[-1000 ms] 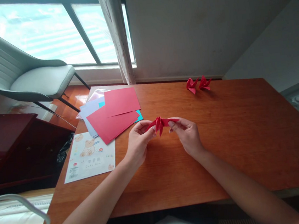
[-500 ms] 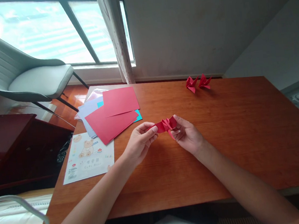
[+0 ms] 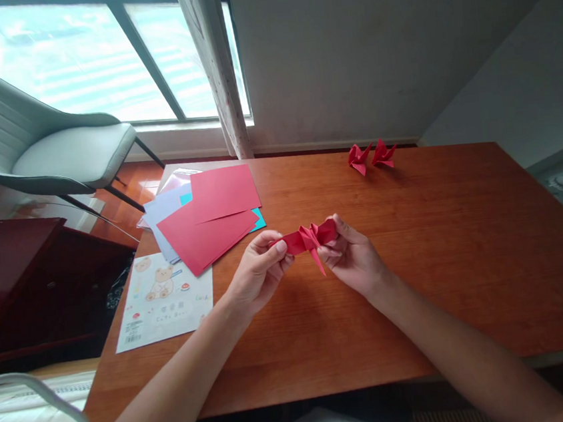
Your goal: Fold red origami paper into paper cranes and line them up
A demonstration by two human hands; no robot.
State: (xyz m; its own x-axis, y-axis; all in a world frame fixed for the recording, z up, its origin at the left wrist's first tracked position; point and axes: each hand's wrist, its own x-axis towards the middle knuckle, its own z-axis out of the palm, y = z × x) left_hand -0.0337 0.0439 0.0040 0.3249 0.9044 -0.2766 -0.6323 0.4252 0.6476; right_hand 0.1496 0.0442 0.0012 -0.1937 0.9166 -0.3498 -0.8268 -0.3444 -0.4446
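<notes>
A red origami crane [image 3: 308, 238] is stretched out between my two hands, above the wooden table [image 3: 417, 257]. My left hand [image 3: 262, 267] pinches the tip of its left wing between thumb and fingers. On the other side, my right hand [image 3: 354, 254] grips the right wing, its thumb near the wing's upper edge. A narrow red point hangs down from the crane's folded middle. Two more folded red paper cranes, a left one [image 3: 359, 159] and a right one [image 3: 384, 154], stand side by side near the table's far edge.
Red paper sheets [image 3: 224, 193] lie at the table's left, over pale lilac sheets [image 3: 162, 213] and a blue one [image 3: 260, 220]. In front of them lies a white bear-printed sheet [image 3: 165, 304]. Beyond the left edge stands a grey chair [image 3: 74, 152], near a curtain [image 3: 216, 63].
The crane's wings are pulled wider apart, my left hand having shifted slightly left. Its folded middle now shows more, with the narrow point hanging lower. The view has shifted slightly.
</notes>
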